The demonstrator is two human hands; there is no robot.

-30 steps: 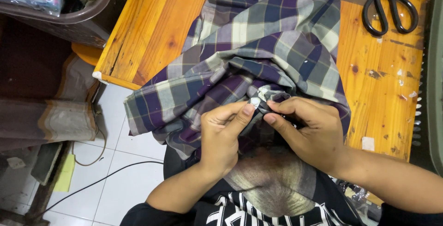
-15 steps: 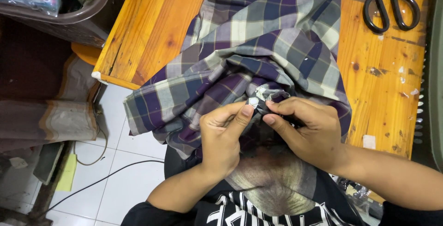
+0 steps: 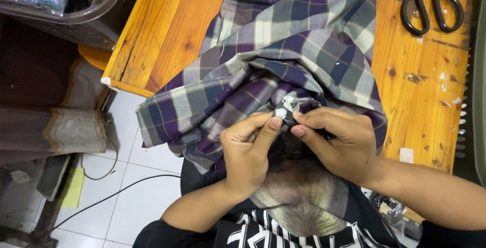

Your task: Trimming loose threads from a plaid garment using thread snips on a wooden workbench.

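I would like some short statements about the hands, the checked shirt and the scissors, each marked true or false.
1. Both hands pinch the plaid shirt at a small white button. True.
2. The right hand holds the scissors. False: the scissors lie alone on the wooden table, far from both hands.
3. The shirt hangs partly over the table edge. True.
4. The left hand rests flat on the table. False: it grips the cloth by the button.
5. The scissors have black handles. True.
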